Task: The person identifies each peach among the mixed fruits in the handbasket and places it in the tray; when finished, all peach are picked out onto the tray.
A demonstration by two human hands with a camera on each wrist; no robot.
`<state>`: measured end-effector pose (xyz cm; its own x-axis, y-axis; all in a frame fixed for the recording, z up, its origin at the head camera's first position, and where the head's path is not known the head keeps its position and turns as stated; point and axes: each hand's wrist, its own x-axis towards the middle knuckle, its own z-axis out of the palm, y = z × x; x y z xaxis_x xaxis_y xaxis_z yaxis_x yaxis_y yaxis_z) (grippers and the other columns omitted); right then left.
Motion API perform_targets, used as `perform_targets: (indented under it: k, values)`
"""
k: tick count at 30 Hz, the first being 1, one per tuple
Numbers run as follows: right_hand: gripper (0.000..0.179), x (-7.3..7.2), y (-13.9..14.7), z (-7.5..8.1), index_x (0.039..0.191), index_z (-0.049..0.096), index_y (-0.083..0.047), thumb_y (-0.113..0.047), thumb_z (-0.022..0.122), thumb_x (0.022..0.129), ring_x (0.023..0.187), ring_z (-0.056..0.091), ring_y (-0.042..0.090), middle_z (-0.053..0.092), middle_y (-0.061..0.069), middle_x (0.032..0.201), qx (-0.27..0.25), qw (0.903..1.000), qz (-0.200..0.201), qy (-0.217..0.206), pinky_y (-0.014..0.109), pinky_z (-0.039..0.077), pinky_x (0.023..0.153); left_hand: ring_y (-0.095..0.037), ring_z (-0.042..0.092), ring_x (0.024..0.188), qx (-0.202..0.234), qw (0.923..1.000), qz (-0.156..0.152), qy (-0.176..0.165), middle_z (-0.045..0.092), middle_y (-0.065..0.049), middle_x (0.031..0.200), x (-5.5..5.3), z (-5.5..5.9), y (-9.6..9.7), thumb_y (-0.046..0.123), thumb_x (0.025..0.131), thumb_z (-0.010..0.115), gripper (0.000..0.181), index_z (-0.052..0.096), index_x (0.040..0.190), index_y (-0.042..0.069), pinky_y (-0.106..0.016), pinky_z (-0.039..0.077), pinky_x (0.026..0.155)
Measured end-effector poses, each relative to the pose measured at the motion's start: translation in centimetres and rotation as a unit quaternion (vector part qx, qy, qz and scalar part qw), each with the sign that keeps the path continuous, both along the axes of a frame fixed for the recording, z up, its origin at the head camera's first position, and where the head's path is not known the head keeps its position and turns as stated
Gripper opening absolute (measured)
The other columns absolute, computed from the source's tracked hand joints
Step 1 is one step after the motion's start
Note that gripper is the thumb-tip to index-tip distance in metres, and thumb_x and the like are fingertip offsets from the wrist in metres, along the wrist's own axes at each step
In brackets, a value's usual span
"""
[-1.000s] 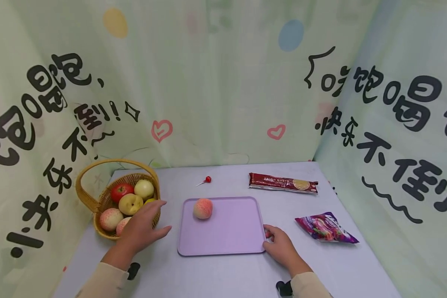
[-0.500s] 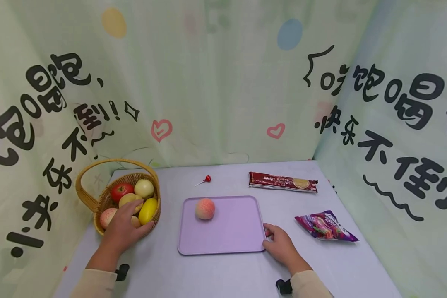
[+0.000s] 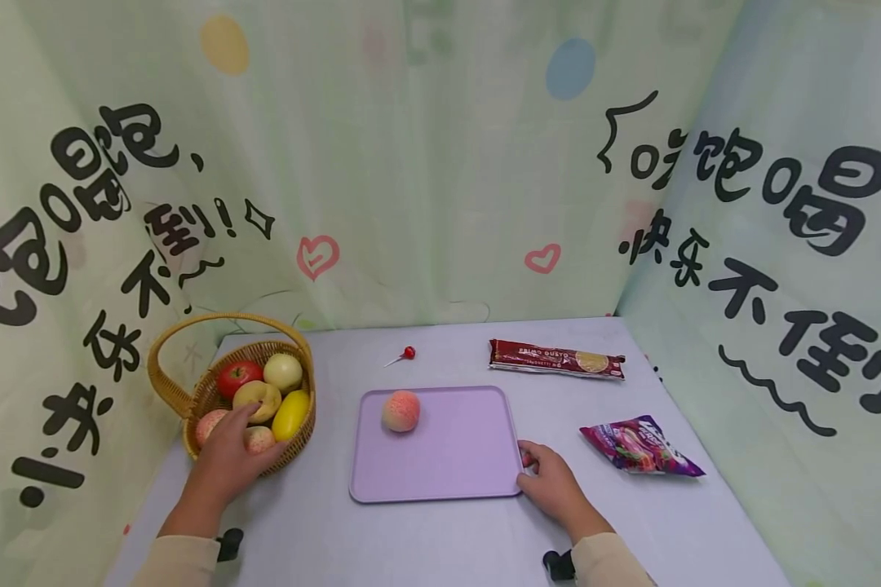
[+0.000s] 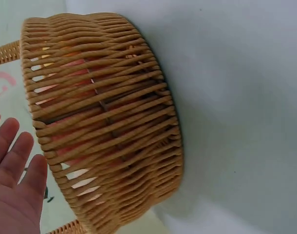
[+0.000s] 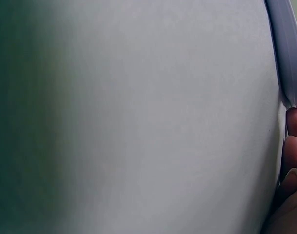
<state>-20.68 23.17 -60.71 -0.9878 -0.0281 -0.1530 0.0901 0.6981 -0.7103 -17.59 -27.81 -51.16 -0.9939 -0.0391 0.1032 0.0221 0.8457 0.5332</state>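
Observation:
At the left, my left hand [image 3: 227, 456] reaches over the near side of a wicker basket [image 3: 310, 424], its thumb and fingers spread about a pale pink peach [image 3: 259, 440]. In the left wrist view, the relaxed fingers [image 4: 23, 151] show beside the basket's rim. Around that peach lie another peach [image 3: 209, 425], partly behind the hand, a yellowish round fruit [image 3: 257, 399] and a yellow lemon-like fruit [image 3: 291, 416]. My right hand [image 3: 554, 481] grips the right edge of a lilac tray [image 3: 448, 465], thumb and fingers at its rim. One peach [image 3: 400, 411] sits on the tray's upper left.
A red tomato [image 3: 239, 378] and a pale green round fruit [image 3: 283, 372] fill the basket's back, under its tall handle [image 3: 227, 318]. Behind the tray lies a red lollipop [image 3: 409, 353]. A dark red spaghetti packet [image 3: 556, 359] and a purple snack bag [image 3: 642, 447] lie to the right.
My left hand has moved left and down over the basket's near side, uncovering the yellow fruit and a peach. The peach on the tray has shifted slightly back and forth. My right hand stays put.

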Motion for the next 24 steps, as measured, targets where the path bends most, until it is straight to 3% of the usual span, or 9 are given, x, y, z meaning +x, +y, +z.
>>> perform_targets:
  k: [12, 18, 24]
  values:
    - [0.061, 0.3, -0.1, 0.2, 0.144, 0.056, -0.003, -0.007, 0.071, 0.085, 0.1, 0.053, 0.021, 0.062, 0.003, 0.106, 0.005, 0.9999, -0.003, -0.008, 0.04, 0.051, 0.088, -0.052, 0.043, 0.134, -0.004, 0.9979, 0.001, -0.065, 0.042, -0.034, 0.149, -0.1, -0.7, -1.1, 0.044, 0.091, 0.075, 0.086, 0.038, 0.151, -0.006, -0.07, 0.037, 0.11]
    - [0.061, 0.3, 0.0, 0.2, 0.144, 0.056, -0.002, -0.008, 0.071, 0.085, 0.098, 0.053, 0.021, 0.062, 0.003, 0.106, 0.006, 1.0, -0.001, -0.004, 0.039, 0.05, 0.087, -0.052, 0.042, 0.135, -0.003, 0.9971, 0.0, -0.076, 0.041, -0.036, 0.15, -0.3, -1.0, -1.5, 0.046, 0.092, 0.073, 0.087, 0.037, 0.152, -0.007, -0.069, 0.036, 0.111]
    - [0.061, 0.2, 0.0, 0.1, 0.144, 0.056, -0.002, -0.008, 0.071, 0.085, 0.099, 0.053, 0.021, 0.062, 0.003, 0.107, 0.004, 1.0, 0.002, -0.001, 0.039, 0.05, 0.087, -0.052, 0.046, 0.131, -0.014, 0.9963, -0.011, -0.084, 0.045, -0.038, 0.146, -0.9, -0.6, -2.0, 0.044, 0.093, 0.073, 0.085, 0.04, 0.147, -0.012, -0.068, 0.039, 0.109]
